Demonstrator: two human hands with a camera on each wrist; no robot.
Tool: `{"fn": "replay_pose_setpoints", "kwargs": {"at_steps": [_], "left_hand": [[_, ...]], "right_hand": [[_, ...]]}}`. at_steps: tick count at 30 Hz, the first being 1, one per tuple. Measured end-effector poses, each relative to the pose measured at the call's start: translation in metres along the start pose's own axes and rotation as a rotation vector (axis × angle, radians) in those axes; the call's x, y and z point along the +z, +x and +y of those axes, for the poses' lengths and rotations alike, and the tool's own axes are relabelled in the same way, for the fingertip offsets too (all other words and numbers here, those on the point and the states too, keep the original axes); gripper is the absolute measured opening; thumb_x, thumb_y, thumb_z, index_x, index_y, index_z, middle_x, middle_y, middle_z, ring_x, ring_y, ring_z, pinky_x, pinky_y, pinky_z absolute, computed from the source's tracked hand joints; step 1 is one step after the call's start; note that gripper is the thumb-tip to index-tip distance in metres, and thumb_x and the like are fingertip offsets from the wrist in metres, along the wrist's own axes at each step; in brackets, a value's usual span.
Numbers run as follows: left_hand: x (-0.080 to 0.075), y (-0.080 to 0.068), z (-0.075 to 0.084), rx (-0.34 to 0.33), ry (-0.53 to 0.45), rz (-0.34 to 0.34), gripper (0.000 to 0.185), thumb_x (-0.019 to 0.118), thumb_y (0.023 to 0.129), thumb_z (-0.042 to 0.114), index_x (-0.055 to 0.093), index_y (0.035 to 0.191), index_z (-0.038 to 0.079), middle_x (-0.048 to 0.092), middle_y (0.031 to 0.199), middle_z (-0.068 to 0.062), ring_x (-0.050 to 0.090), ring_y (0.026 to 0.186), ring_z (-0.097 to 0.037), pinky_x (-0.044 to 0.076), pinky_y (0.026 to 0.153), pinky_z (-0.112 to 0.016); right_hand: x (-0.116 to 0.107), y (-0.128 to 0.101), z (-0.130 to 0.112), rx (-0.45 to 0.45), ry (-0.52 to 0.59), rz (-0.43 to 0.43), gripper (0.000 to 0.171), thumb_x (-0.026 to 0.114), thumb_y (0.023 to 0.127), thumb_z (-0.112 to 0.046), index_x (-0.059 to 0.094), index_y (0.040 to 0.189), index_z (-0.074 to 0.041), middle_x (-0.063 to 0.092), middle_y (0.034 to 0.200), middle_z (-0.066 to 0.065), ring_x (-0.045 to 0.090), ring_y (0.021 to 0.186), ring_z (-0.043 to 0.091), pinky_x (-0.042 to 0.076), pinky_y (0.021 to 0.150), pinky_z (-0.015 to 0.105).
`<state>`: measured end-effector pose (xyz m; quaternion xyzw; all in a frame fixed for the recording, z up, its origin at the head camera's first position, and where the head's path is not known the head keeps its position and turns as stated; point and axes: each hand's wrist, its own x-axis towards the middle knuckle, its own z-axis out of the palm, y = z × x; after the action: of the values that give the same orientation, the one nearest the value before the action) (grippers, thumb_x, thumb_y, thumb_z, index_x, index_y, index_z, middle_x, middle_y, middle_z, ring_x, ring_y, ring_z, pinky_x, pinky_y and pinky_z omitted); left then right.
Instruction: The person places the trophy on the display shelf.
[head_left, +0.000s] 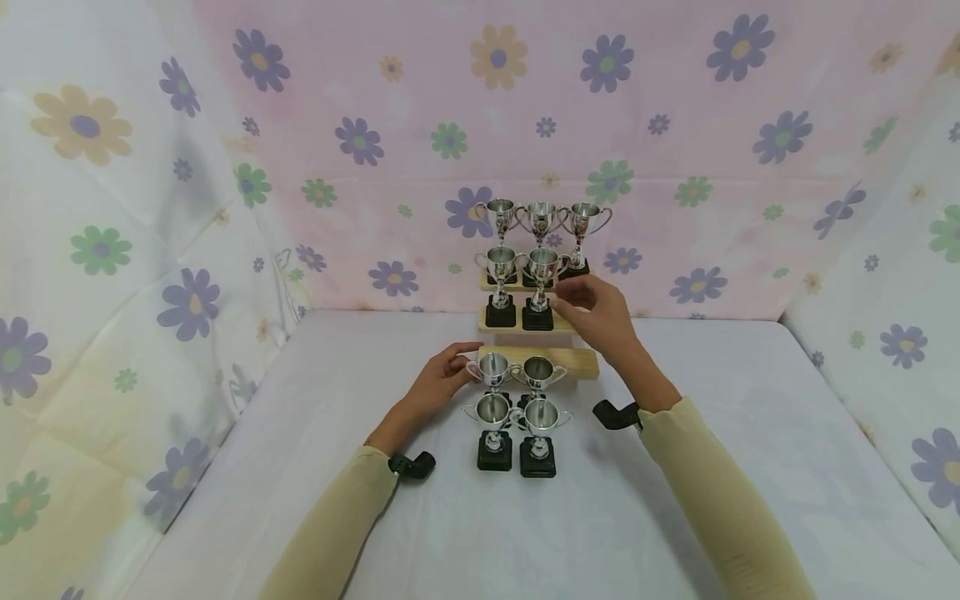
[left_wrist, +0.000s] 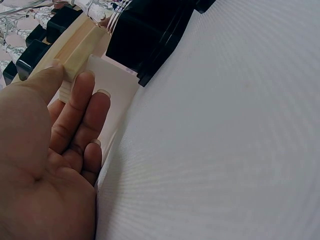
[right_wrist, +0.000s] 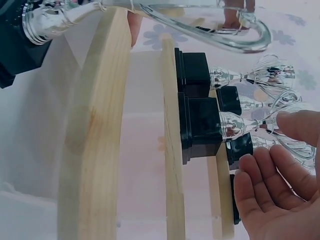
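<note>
A stepped wooden stand [head_left: 577, 362] carries small silver trophies on black bases. Three trophies [head_left: 586, 221] line its top step, and two stand on the middle step. My left hand [head_left: 435, 385] is at the left end of the lowest step, thumb on top of the wood and fingers against its edge in the left wrist view. Beside the right-hand trophy [head_left: 541, 267] of the middle step is my right hand [head_left: 600, 317], fingers loosely bent and holding nothing. In the right wrist view its thumb [right_wrist: 300, 125] overlaps the cups, with that trophy's black base [right_wrist: 202, 125] left of the fingers.
Several more trophies [head_left: 540, 417] stand upright in two rows on the white tabletop [head_left: 420, 533], right in front of the lowest step. Flowered cloth [head_left: 405, 92] hangs behind and at both sides. Each wrist wears a black camera band [head_left: 617, 414].
</note>
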<state>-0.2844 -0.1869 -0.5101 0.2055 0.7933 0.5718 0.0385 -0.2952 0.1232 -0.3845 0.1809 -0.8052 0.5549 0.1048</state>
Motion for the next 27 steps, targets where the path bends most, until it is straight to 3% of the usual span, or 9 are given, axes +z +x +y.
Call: {"fn": "replay_pose_setpoints", "kwargs": {"at_steps": [9, 19, 24, 27], "left_hand": [[0.000, 0.000, -0.002, 0.008, -0.008, 0.001, 0.047, 0.064, 0.108, 0.015, 0.053, 0.154, 0.012, 0.076, 0.102, -0.010, 0.072, 0.097, -0.019, 0.046, 0.085, -0.029], [0.000, 0.000, 0.000, 0.002, 0.001, 0.002, 0.048, 0.064, 0.108, 0.017, 0.053, 0.154, 0.011, 0.077, 0.103, -0.010, 0.072, 0.097, -0.019, 0.046, 0.083, -0.028], [0.000, 0.001, -0.002, 0.000, 0.016, 0.003, 0.047, 0.064, 0.109, 0.018, 0.053, 0.154, 0.013, 0.077, 0.102, -0.007, 0.070, 0.094, -0.018, 0.042, 0.075, -0.028], [0.000, 0.000, -0.002, 0.000, 0.016, 0.005, 0.047, 0.064, 0.109, 0.018, 0.053, 0.154, 0.013, 0.077, 0.102, -0.006, 0.070, 0.094, -0.018, 0.042, 0.076, -0.028]], "right_hand": [[-0.006, -0.019, 0.002, -0.019, -0.009, 0.021, 0.031, 0.074, 0.101, -0.012, 0.067, 0.127, 0.002, 0.069, 0.122, 0.020, 0.068, 0.113, 0.031, 0.051, 0.097, 0.023], [-0.006, -0.039, 0.007, -0.013, -0.051, 0.015, 0.033, 0.075, 0.101, -0.014, 0.067, 0.130, 0.000, 0.071, 0.119, 0.015, 0.068, 0.111, 0.027, 0.053, 0.103, 0.045], [-0.005, -0.046, 0.015, -0.075, -0.016, -0.008, 0.032, 0.074, 0.099, -0.004, 0.066, 0.130, 0.003, 0.071, 0.119, 0.018, 0.068, 0.111, 0.031, 0.054, 0.099, 0.031], [-0.006, -0.048, 0.021, -0.122, 0.008, -0.037, 0.032, 0.073, 0.099, -0.001, 0.066, 0.130, 0.003, 0.071, 0.119, 0.020, 0.068, 0.111, 0.033, 0.052, 0.095, 0.021]]}}
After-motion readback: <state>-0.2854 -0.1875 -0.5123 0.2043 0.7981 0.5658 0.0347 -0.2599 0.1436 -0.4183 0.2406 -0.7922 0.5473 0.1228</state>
